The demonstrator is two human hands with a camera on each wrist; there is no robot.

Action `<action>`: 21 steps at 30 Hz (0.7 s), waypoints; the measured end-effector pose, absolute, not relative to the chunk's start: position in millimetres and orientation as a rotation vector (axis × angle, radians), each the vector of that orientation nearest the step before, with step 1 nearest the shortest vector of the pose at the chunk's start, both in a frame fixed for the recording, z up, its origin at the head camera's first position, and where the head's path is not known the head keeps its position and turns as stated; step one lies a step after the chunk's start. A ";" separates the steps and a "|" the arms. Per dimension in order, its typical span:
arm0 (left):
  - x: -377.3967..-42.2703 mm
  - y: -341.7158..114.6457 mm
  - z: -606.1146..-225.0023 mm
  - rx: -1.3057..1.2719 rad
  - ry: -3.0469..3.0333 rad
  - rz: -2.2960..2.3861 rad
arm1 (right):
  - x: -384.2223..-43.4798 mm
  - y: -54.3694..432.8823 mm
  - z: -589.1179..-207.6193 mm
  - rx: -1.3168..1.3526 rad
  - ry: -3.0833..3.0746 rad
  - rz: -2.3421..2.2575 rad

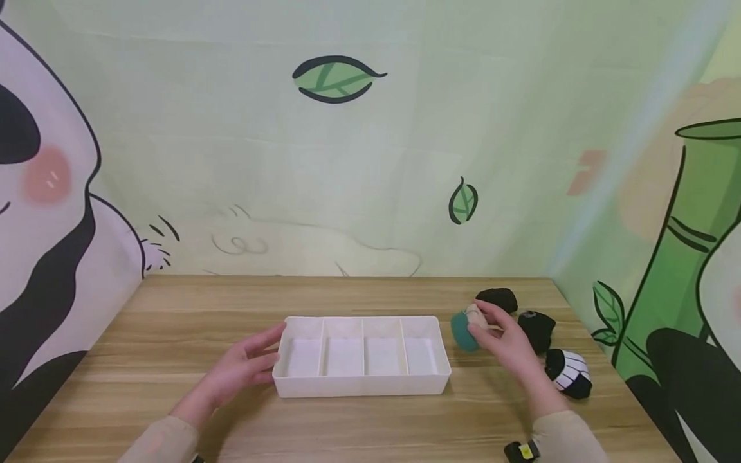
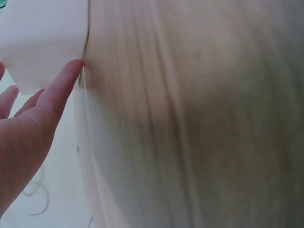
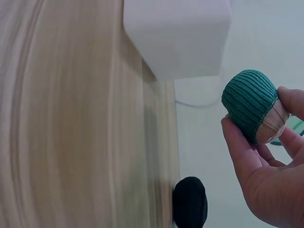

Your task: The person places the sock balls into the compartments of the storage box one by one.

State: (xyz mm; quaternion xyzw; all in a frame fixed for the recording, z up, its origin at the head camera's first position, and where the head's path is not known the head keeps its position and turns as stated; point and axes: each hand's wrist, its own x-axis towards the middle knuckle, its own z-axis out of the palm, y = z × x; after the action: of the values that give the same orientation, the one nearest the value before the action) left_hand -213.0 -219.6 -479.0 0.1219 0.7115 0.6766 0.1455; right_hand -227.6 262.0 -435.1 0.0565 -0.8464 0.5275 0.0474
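My right hand [image 1: 509, 341] pinches a balled-up sock [image 1: 465, 329] between thumb and fingers, just beyond the right end of a white box [image 1: 361, 386]. Green ribbed knit covers most of the sock [image 3: 249, 104], with a beige part on the side toward my palm. The box has a row of several compartments, and nothing lies in them. At its left end, my left hand [image 1: 246, 360] rests extended fingers against the wall. In the left wrist view, the thumb [image 2: 61, 90] touches the box's lower edge.
Right of the box lie more balled-up socks on the wooden table [image 1: 347, 431]: a black one [image 1: 498, 299] at the back, another black one [image 1: 536, 331], and a black-and-white one [image 1: 569, 374] nearer the front. A printed cloth [image 1: 231, 128] hangs behind the table.
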 end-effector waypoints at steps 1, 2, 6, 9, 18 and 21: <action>-213.2 -219.8 -478.9 0.352 2.047 1.950 | -227.6 260.7 -434.3 0.178 -2.571 1.625; -213.2 -219.8 -478.7 0.351 2.047 1.950 | -227.4 259.3 -433.5 0.180 -2.563 1.643; -213.1 -219.7 -478.4 0.343 2.042 1.955 | -226.8 253.2 -430.0 0.192 -2.550 1.653; -213.1 -219.2 -478.1 0.339 2.041 1.955 | -224.8 248.6 -427.4 0.198 -2.548 1.660; -214.1 -219.5 -479.0 0.325 2.046 1.949 | -218.9 232.7 -421.7 0.234 -2.526 1.675; -214.0 -219.3 -478.8 0.321 2.045 1.950 | -218.1 227.8 -422.5 0.241 -2.509 1.684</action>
State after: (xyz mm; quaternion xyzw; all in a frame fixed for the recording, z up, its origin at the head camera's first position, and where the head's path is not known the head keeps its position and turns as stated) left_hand -214.0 -219.3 -478.8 0.1115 0.7111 0.6781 0.1484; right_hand -218.1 227.8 -422.5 0.0793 -0.8265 0.5546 0.0551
